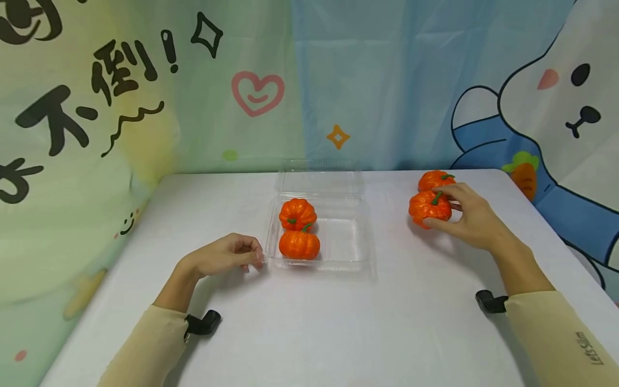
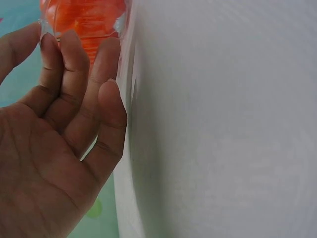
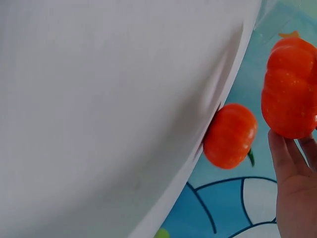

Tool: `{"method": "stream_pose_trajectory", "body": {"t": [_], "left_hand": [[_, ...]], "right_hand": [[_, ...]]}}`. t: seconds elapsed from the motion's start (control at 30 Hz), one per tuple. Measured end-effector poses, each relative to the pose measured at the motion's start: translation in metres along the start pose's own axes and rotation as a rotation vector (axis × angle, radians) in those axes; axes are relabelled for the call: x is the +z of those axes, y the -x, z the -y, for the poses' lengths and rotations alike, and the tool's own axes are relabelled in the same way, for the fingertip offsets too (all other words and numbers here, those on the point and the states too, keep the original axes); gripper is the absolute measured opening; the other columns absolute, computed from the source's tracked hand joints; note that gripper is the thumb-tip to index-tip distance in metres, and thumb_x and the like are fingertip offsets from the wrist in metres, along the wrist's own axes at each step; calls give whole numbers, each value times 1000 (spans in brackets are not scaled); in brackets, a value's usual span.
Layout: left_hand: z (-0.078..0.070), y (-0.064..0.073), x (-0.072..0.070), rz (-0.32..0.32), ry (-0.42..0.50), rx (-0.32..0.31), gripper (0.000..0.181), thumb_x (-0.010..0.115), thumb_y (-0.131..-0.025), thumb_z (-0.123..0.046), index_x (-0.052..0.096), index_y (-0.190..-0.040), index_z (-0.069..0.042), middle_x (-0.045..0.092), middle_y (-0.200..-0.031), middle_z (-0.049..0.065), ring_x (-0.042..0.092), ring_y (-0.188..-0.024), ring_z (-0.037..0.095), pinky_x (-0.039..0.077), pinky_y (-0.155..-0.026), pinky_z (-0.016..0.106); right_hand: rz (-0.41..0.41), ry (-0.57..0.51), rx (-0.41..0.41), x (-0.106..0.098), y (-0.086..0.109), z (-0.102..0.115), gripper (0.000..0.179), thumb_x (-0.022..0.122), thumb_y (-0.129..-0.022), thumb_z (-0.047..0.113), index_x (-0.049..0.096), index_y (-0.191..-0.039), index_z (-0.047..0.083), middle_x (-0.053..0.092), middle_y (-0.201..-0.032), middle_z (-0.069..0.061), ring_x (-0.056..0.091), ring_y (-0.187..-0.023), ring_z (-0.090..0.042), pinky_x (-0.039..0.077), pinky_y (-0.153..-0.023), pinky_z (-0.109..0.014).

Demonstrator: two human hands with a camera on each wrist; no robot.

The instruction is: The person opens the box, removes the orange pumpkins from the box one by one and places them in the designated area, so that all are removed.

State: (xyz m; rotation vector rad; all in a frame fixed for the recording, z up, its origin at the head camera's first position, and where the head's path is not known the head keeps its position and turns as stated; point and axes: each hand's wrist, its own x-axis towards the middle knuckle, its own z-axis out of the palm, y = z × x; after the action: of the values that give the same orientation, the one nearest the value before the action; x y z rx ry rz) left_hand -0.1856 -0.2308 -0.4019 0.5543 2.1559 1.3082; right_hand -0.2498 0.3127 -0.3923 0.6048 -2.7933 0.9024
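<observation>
My right hand (image 1: 471, 217) grips a small orange pumpkin (image 1: 429, 208) with a green stem. In the right wrist view that pumpkin (image 3: 291, 89) is raised off the white surface. Behind it, a second pumpkin (image 1: 435, 179) rests near the table's far edge. Two more pumpkins, a back one (image 1: 297, 212) and a front one (image 1: 299, 245), sit along the left side of a clear plastic clamshell box (image 1: 344, 264). Its lid (image 1: 319, 184) is folded back. At the box's front left corner, my left hand (image 1: 224, 255) pinches the rim between thumb and fingertip.
The table (image 1: 338, 333) is covered in white, and its far edge runs just behind the lid. A printed cloth backdrop (image 1: 367, 80) hangs behind the table. Black straps (image 1: 490, 302) ring both wrists.
</observation>
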Motion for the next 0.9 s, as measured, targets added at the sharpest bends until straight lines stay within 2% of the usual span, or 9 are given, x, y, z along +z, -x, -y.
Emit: {"method": "stream_pose_trajectory", "body": {"t": [0.17,0.43,0.67,0.9], "left_hand": [[0,0,0,0,-7,-5,17,57,-101,-13,64,-104,2,70,-101,18,65,-99,29,56,-82,34],[-1,1,0,-2,-12,-1,17,57,-102,-14,64,-105,2,70,-101,20,65,-99,30,56,-81,33],[-1,2,0,-3,-8,-1,16,56,-102,-13,64,-104,1,70,-101,20,65,-99,29,56,-80,32],[0,2,0,2,-5,7,15,56,-101,-12,64,-103,1,70,-101,19,66,-99,29,56,-81,33]], "right_hand": [[15,18,62,-5,4,-9,73,86,-85,26,50,-141,-4,47,-134,-23,49,-124,-47,43,-101,-68],[54,54,131,-7,3,-18,79,82,-88,36,44,-145,-6,42,-141,-28,49,-124,-53,44,-101,-70],[84,89,222,-8,3,-26,86,77,-91,45,39,-148,-7,36,-148,-32,45,-126,-57,44,-99,-71],[94,92,237,-12,5,-31,89,76,-90,48,38,-148,-8,36,-149,-33,45,-127,-56,43,-100,-71]]}}
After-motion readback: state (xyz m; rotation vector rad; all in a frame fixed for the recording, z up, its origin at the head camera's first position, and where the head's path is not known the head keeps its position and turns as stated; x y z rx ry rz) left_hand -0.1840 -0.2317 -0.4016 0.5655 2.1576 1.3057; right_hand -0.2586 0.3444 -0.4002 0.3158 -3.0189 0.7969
